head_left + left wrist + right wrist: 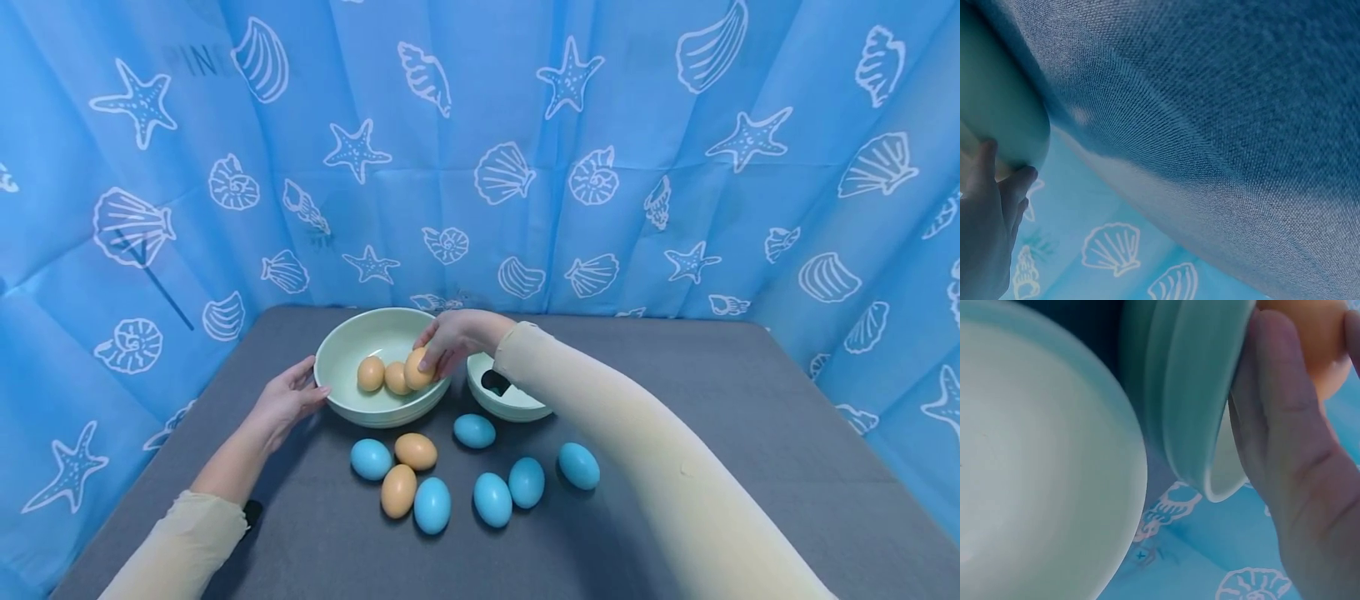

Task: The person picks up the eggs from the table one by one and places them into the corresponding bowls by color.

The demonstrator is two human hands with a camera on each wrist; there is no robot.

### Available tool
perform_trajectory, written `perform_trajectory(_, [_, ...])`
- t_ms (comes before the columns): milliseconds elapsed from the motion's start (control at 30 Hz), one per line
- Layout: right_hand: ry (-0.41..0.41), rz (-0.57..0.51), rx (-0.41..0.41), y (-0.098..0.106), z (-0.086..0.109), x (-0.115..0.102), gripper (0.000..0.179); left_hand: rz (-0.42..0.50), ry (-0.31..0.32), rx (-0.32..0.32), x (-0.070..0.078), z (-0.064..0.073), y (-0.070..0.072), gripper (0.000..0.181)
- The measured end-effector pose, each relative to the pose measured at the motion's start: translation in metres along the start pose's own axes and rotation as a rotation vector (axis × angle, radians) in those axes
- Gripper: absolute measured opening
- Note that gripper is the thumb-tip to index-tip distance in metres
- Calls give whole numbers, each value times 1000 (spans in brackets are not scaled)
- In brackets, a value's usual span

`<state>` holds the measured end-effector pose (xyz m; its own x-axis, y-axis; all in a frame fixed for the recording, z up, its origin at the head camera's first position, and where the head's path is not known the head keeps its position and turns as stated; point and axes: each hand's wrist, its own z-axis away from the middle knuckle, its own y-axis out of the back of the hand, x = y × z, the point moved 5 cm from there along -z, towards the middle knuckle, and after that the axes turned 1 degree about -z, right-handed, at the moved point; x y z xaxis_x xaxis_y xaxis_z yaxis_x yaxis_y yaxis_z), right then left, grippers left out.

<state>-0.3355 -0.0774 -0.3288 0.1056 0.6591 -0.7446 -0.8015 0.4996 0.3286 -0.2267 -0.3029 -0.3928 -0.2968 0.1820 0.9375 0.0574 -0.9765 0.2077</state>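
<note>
My right hand (459, 337) pinches an orange egg (418, 369) between thumb and fingers, over the right side of a large pale green bowl (381, 326). Two more orange eggs, one at the left (371, 373) and one beside the held egg (396, 379), lie inside that bowl. In the right wrist view, the held egg (1319, 344) shows past the fingers, above the bowl's rim. My left hand (288, 397) touches the left outer side of the bowl with extended fingers. The left wrist view shows its fingertips against the bowl's wall (1004, 94).
A second pale green bowl (517, 404) stands to the right, partly hidden by my right sleeve. In front of the bowls, two orange eggs (416, 451) and several blue eggs (492, 500) lie on the grey tabletop (712, 400). A blue shell-patterned curtain (480, 208) hangs behind.
</note>
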Motion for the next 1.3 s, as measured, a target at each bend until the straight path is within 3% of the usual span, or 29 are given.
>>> perform_trajectory(367, [-85, 148, -69, -4, -17, -5, 25, -9, 8, 20, 0, 1, 0, 76])
perform_trajectory(667, [-153, 288, -56, -10, -26, -8, 48, -3, 10, 30, 1, 1, 0, 76])
perform_trajectory(1067, [-247, 364, -35, -14, -40, -5, 32, 14, 26, 37, -1, 1, 0, 76])
perform_trajectory(1300, [-237, 417, -24, -19, -41, -7, 32, 19, 25, 41, 0, 0, -1, 76])
